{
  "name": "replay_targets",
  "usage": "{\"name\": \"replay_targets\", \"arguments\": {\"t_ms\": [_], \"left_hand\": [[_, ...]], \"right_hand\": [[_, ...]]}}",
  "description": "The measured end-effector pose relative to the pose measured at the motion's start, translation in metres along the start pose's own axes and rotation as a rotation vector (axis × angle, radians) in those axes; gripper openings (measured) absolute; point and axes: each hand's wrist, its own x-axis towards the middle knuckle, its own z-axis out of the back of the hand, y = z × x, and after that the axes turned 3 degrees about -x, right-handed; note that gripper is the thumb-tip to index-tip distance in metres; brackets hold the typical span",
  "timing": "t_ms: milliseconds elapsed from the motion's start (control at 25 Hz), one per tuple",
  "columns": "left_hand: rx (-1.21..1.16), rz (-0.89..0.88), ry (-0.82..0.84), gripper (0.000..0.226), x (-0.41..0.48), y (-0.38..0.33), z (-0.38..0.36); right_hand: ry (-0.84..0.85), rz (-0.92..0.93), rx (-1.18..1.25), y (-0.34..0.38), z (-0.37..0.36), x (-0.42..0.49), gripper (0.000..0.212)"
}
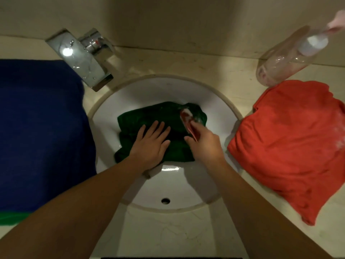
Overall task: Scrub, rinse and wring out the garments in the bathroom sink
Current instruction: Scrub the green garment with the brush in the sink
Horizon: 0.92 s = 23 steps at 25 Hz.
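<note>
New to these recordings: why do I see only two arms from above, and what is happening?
There is no machine: a person wears a wide-angle camera on the head, looking down at their hands. The left hand presses flat on a green garment in the white sink. The right hand grips a red scrub brush on it. On the counter lie a blue garment left and an orange-red garment right, by a clear bottle. The faucet stands top left.
</note>
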Motion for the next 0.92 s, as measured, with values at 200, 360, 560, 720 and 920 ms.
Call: {"name": "replay_targets", "arguments": {"t_ms": [200, 360, 560, 720, 920], "left_hand": [[0.129, 0.023, -0.105, 0.064, -0.016, 0.057, -0.013], [0.156, 0.086, -0.067, 0.059, -0.002, 0.054, -0.004], [0.229, 0.093, -0.108, 0.059, 0.001, 0.062, -0.005], [0.234, 0.135, -0.123, 0.057, 0.007, 0.083, 0.004], [0.295, 0.228, -0.019, 0.060, -0.007, 0.064, 0.001]], "right_hand": [[0.101, 0.034, -0.169, -0.033, -0.016, 0.004, 0.053], [-0.059, -0.047, -0.140, -0.040, -0.003, 0.010, 0.045], [-0.023, 0.101, -0.044, 0.016, -0.059, -0.030, 0.035], [-0.019, 0.045, -0.232, -0.013, -0.051, -0.029, 0.035], [-0.056, -0.085, -0.078, 0.024, -0.080, -0.032, 0.032]]}}
